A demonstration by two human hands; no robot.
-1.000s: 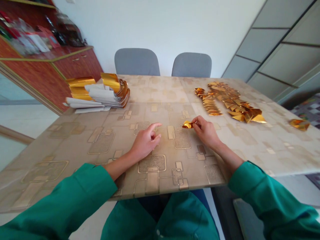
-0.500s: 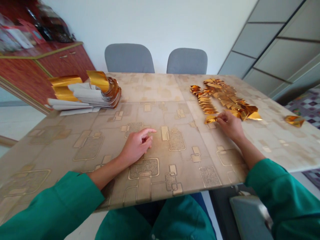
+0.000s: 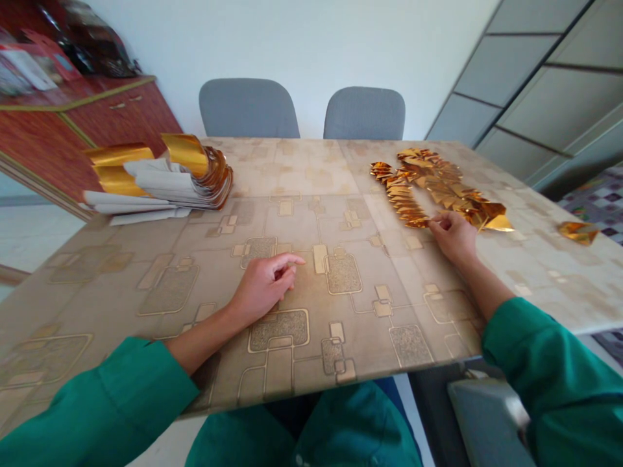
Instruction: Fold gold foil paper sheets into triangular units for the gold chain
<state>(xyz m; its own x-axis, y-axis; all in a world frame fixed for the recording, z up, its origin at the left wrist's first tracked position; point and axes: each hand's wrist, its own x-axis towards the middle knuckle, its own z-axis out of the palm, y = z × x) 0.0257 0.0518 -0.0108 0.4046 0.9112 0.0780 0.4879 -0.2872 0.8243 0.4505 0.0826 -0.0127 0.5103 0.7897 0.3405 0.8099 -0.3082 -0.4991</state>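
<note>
Head-worn view, looking forward and down

A dining room, with table (image 3: pixel 302 170), chairs (image 3: pixel 248 107), sideboard (image 3: pixel 117 110).

Bright, even indoor light fills the scene, with only soft shadows — glare flares off the gold foil pieces (image 3: pixel 428 175) and the glossy table top (image 3: pixel 360 337) — while the wide lens visibly bends the grey panels (image 3: pixel 506 71) towards the frame's edges.
</note>
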